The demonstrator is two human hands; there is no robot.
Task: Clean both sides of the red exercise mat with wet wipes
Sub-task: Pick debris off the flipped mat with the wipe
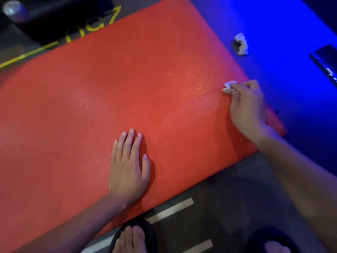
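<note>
One red mat (pixel 127 84) covers dark floor (pixel 228 207) under blue light.

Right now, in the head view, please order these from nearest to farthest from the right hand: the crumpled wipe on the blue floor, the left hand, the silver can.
From the right hand:
1. crumpled wipe, just beyond it, off the mat.
2. left hand, flat on the red mat.
3. silver can, far top-left corner.

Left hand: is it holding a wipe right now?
No, the left hand lies flat with straight fingers on the red exercise mat; the right hand pinches the wet wipe.
</note>
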